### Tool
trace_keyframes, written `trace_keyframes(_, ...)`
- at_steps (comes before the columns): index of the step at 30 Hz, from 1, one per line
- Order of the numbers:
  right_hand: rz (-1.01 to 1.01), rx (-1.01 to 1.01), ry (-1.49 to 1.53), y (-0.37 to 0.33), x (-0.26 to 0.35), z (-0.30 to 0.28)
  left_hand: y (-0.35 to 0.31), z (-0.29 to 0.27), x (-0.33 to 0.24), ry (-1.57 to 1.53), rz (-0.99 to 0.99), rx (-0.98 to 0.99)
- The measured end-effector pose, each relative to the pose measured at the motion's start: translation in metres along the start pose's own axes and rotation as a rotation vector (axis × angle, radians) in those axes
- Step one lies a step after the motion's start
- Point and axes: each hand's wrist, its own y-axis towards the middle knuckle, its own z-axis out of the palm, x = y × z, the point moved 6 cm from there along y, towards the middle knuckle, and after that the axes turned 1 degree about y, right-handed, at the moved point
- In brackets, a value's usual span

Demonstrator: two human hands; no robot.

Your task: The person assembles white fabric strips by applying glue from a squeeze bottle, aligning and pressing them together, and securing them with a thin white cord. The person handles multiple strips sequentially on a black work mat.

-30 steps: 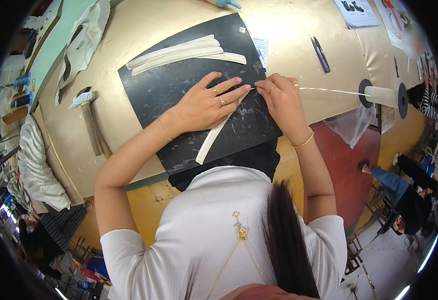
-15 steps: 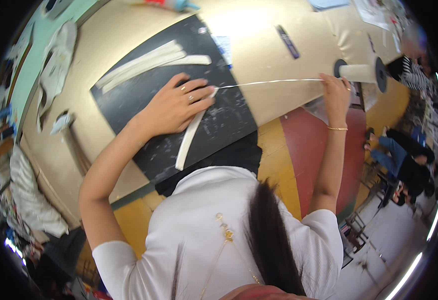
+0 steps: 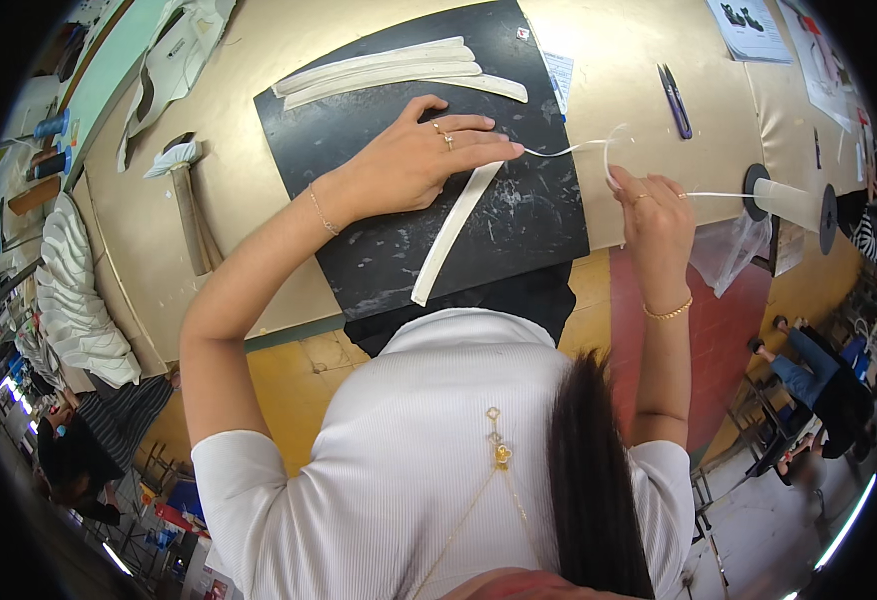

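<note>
My left hand (image 3: 424, 160) lies palm down on a black board (image 3: 359, 250), fingers stretched out and spread. Its fingertips press on the upper end of a cream strip (image 3: 454, 235); the thumb is hidden. From these fingertips a narrow white tape (image 3: 564, 150) runs slackly to the right. My right hand (image 3: 656, 215) is closed on the tape, above the table's near edge, and a loop of tape rises from its fingers. Behind that hand the tape continues to a spool (image 3: 789, 203) with dark end discs.
More cream strips (image 3: 389, 72) lie together at the board's far side. Purple-handled thread snips (image 3: 676, 103) rest on the table (image 3: 619, 80). A hammer-like tool with a wrapped head (image 3: 187, 190) lies left of the board. White cut pieces (image 3: 79, 290) are stacked at far left.
The tape has gone from taut to slack and looped. My right hand has come closer to my left, away from the spool. The whole view has shifted.
</note>
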Motion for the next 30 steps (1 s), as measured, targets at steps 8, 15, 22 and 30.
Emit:
trace_keyframes(8, 0.296, -0.035, -0.463, -0.022, -0.071, -0.028, -0.046, -0.011, -0.022, -0.018, -0.102, -0.315)
trace_keyframes(15, 0.012, 0.066, 0.402, 0.042, 0.032, 0.033, -0.044, 0.042, -0.104, -0.043, -0.214, -0.307)
trace_keyframes(22, -0.066, 0.076, 0.293, 0.052, 0.045, 0.056, -0.044, 0.05, -0.097, 0.089, -0.342, -0.229)
trace_keyframes(30, 0.017, 0.02, 0.397, 0.053, 0.038, 0.044, -0.059, 0.023, -0.076, 0.237, -0.262, -0.107)
